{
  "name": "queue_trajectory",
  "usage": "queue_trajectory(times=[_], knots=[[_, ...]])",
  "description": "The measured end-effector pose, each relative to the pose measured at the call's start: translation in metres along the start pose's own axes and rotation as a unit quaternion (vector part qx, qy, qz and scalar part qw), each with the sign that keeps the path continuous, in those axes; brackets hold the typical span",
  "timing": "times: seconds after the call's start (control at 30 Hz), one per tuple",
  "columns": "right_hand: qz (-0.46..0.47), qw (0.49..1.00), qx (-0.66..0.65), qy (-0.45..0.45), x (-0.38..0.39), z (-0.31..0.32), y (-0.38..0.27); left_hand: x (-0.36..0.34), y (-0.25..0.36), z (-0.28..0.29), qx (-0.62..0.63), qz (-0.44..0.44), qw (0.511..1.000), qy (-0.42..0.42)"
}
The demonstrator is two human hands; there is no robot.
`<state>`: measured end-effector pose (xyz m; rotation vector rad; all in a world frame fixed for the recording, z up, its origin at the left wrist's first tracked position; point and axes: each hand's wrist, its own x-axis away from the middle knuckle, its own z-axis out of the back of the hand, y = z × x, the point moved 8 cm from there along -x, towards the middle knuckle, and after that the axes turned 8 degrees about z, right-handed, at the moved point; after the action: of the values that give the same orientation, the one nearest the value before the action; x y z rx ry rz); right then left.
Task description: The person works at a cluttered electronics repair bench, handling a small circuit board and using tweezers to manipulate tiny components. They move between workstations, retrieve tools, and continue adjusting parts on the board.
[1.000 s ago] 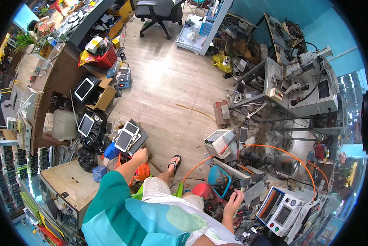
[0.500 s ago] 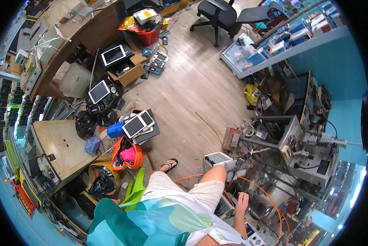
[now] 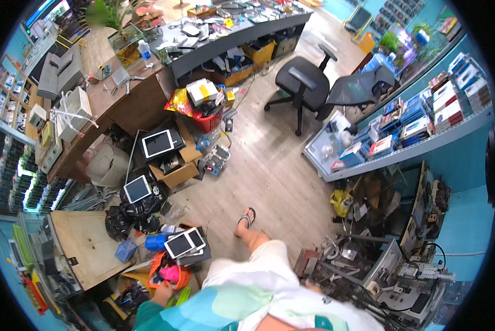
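Note:
My left hand (image 3: 162, 295) hangs low at my left side, beside an orange bag (image 3: 155, 278) with a bright pink item (image 3: 170, 274) inside. Its fingers are too small and unclear to read. Only a small part of my right hand (image 3: 312, 286) shows past my shirt, close to the pile of metal parts on the right; its fingers are hidden. Near the orange bag, white tablets (image 3: 184, 243) lie stacked, with a blue container (image 3: 155, 241) next to them. A sandalled foot (image 3: 247, 216) is planted forward on the wooden floor (image 3: 264, 176).
Ahead stand a black office chair (image 3: 301, 83) and a long cluttered counter (image 3: 231, 36). Along the right runs a shelf of boxes (image 3: 410, 124) above scrap and machine frames (image 3: 391, 270). On the left are a cardboard box (image 3: 182, 174), tablets (image 3: 137, 189) and black bags (image 3: 118, 223).
My view has tilted up and shifted forward, bringing in the far counter. One foot has stepped ahead. My right hand has gone mostly behind my shirt, and the green chair is now largely covered.

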<state>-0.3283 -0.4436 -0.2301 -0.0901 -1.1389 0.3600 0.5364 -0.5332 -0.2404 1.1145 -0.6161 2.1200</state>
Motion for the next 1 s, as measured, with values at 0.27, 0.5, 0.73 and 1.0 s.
queue_trajectory(times=[0.27,0.5,0.73,1.0], knots=[[0.389,0.909,0.036,0.143,-0.140,0.209,-0.544,0.032,0.327,0.034,0.084,-0.146,0.986,-0.010],[0.438,0.891,0.049,0.113,-0.197,0.243,-0.833,0.011,0.481,0.101,0.074,-0.097,0.990,-0.074],[0.226,0.974,-0.017,0.001,-0.297,0.227,-0.889,-0.133,0.718,0.257,0.105,-0.105,0.986,-0.076],[0.238,0.965,-0.107,-0.034,-0.343,0.281,-1.067,-0.161,1.149,0.633,0.203,-0.365,0.868,0.269]])
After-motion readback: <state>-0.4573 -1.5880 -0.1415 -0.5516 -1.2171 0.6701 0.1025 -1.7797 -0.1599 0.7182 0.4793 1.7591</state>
